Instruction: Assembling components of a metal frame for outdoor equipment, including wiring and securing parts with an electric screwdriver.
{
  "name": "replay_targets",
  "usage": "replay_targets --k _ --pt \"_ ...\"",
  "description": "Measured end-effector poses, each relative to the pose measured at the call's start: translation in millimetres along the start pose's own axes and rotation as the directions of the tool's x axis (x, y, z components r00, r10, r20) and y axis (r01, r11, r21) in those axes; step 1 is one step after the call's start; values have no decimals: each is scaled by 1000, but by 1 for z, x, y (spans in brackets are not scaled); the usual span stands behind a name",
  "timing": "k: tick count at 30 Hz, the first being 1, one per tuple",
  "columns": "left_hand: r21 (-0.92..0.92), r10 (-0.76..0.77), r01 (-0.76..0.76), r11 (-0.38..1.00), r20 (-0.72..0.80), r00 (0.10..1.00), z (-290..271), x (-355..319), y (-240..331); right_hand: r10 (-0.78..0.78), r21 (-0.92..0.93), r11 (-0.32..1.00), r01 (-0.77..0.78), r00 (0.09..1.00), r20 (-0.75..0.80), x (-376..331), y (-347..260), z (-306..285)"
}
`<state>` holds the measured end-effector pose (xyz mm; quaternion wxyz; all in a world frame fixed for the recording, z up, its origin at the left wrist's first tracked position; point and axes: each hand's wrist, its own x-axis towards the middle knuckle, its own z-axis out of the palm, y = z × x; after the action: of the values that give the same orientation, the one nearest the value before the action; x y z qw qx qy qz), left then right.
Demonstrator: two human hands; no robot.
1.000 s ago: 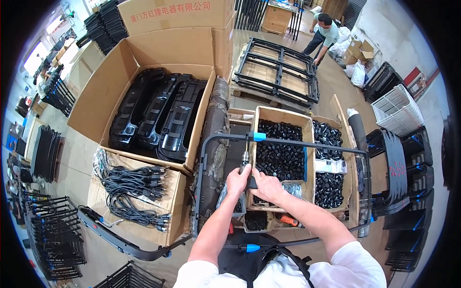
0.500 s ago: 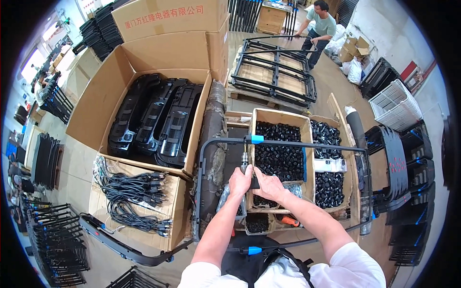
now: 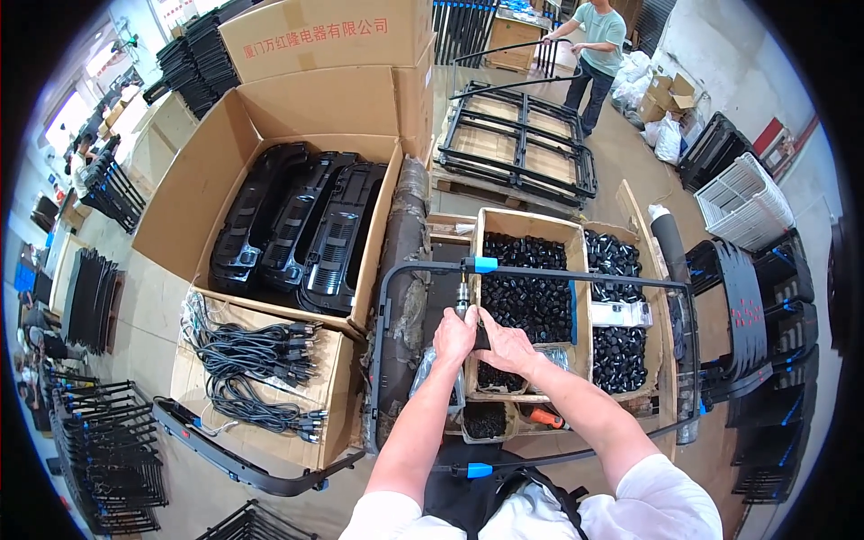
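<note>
Both my hands are closed around a power drill (image 3: 463, 297), whose silver chuck and bit point away from me. My left hand (image 3: 455, 337) wraps its left side, and my right hand (image 3: 506, 349) grips from the right; most of the drill's body is hidden between them. The bit reaches the far bar of a black rectangular frame (image 3: 531, 271), beside a blue piece (image 3: 484, 265) on that bar. Whether the tip touches a screw is too small to tell. A second blue piece (image 3: 479, 470) sits on the near bar, close to my body.
Under the frame stand boxes of black caps (image 3: 526, 297), a small box of screws (image 3: 484, 421) and an orange-handled tool (image 3: 545, 417). To the left are bundled black cables (image 3: 252, 360), a carton (image 3: 261, 90) of black housings and a curved black bar (image 3: 234, 463). A person (image 3: 598, 54) handles frames beyond.
My hands keep their hold on the drill at the frame's far bar, with little movement. The person at the back has straightened and raised a black frame off the stack. The view has shifted slightly.
</note>
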<state>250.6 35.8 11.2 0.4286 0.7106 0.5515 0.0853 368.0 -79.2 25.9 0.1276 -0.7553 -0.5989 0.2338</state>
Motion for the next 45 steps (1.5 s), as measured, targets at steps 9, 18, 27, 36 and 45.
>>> replay_targets --k 9,18,27,36,45 --pt "-4 -10 10 1000 13 1000 -1 2 -1 4 50 999 -3 1000 -24 0 -18 -6" --pt "17 -26 26 1000 23 999 0 -9 -2 14 78 997 -11 999 -43 -10 -21 -3" --pt "5 -8 8 1000 4 1000 4 -14 -8 -13 69 997 18 998 -61 -18 -22 -1" --pt "-26 17 -18 999 -37 999 12 -22 -19 -60 -3 998 60 995 -85 -30 -21 3" --pt "85 133 -129 988 -42 990 19 -34 2 -34 -50 998 29 995 -96 -51 -1 -6"
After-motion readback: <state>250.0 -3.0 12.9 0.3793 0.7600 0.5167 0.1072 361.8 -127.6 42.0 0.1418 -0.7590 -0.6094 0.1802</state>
